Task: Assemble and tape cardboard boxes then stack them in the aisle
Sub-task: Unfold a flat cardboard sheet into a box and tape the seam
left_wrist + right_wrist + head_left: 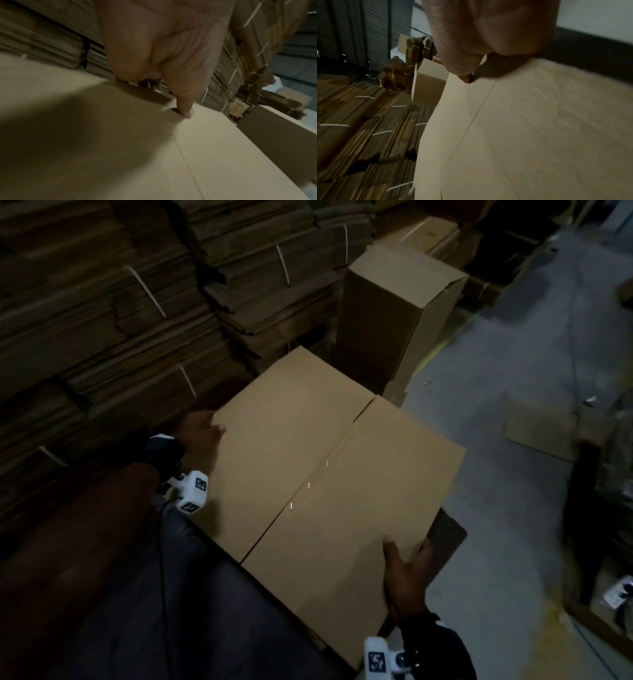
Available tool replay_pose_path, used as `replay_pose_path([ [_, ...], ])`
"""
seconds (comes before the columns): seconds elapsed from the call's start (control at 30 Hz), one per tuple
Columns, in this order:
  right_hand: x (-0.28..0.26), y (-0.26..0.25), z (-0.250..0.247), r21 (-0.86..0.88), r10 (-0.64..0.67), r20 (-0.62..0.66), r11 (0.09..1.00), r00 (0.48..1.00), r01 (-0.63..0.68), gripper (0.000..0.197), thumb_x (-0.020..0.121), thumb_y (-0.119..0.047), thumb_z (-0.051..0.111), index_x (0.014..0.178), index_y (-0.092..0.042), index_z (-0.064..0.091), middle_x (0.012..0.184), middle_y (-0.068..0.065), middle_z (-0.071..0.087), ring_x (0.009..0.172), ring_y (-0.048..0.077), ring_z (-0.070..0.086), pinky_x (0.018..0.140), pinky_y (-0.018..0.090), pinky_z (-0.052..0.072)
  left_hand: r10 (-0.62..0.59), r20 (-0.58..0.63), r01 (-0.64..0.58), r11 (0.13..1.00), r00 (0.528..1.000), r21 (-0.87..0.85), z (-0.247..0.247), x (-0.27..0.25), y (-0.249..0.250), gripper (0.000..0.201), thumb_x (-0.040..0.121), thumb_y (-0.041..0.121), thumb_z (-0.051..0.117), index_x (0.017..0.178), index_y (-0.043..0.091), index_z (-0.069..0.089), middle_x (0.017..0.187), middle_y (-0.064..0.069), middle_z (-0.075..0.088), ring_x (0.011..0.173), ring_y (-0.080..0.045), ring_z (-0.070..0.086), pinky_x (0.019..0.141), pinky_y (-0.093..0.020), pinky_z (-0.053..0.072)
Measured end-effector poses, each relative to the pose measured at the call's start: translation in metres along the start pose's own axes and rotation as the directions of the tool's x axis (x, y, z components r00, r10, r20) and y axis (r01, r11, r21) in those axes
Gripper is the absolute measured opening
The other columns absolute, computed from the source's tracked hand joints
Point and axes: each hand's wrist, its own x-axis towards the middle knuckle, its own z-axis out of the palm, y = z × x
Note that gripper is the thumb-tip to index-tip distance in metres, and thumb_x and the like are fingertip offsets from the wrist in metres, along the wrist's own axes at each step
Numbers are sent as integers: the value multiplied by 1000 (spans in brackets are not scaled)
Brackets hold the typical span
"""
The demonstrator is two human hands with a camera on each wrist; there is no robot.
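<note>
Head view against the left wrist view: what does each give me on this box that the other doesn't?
Head only: the right hand gripping the flat box at its near right corner, and the grey aisle floor. Left wrist only: the left hand close up, thumb pressed on the panel. Both: the box, the assembled upright box beyond it, and the strapped cardboard bundles.

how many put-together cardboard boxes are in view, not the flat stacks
2. One brown cardboard box held between the left hand and right hand; one tall brown box standing just beyond it. Others may be hidden in the dark.
</note>
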Motion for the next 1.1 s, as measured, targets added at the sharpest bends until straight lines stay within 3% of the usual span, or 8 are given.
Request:
replay_pose_path([
  [0.13,0,2,21,-85,-39,-25,996,999,37,91,96,-40,67,163,-19,10,168,-2,17,153,21,20,126,36,12,-58,-26,55,993,998,-109,4,30,-16,44,96,13,67,136,0,54,125,-19,60,118,-31,57,101,-41,45],
  [0.27,-3,-6,39,-112,-2,-65,994,998,-5,88,97,-38,64,162,-11,11,166,4,20,152,23,21,115,17,6,-164,-40,154,972,986,-179,14,46,-22,52,96,17,68,141,-3,52,136,-24,57,127,-34,56,100,-34,42],
  [0.37,-2,-3,47,-108,-10,-90,994,996,0,94,94,-48,65,161,-8,13,166,8,21,152,25,22,105,3,-2,-207,-75,193,969,976,-157,23,47,-36,41,92,34,71,115,1,68,107,-18,69,103,-31,65,90,-38,50],
  [0.47,-12,-24,45,-173,22,-67,984,997,-34,85,100,-33,61,159,-1,8,168,15,9,155,28,11,86,-9,-20,-219,-123,199,967,968,-158,25,47,-47,47,79,55,68,80,9,66,74,-8,64,75,-26,64,80,-49,58],
  [0.6,0,-1,41,-227,28,-40,973,999,-37,92,97,-48,56,161,-8,3,170,10,5,156,25,8,107,10,-9,-169,-162,153,982,972,-112,28,38,-32,57,89,46,68,122,0,64,116,-23,68,108,-36,64,97,-50,51],
  [0.73,2,-12,31,-314,-51,-63,949,997,28,89,97,-38,65,162,-14,9,168,9,17,152,27,20,120,31,13,-11,-208,31,995,978,95,38,7,2,60,83,56,59,120,9,64,120,-19,66,109,-37,62,98,-51,49],
  [0.93,31,-28,-15,-363,-331,133,861,934,357,72,91,-40,56,152,-6,38,154,14,42,141,29,40,116,45,34,239,-130,-236,971,962,39,109,-91,81,37,92,30,69,126,16,66,120,-6,68,97,-23,68,92,-33,51],
  [1.1,86,-25,-72,-441,-465,223,736,857,514,55,94,-43,50,130,-3,59,127,16,63,121,36,57,100,50,49,335,-96,-340,939,937,-40,182,-159,146,40,91,44,56,121,19,68,108,3,69,93,-15,65,84,-25,51],
])
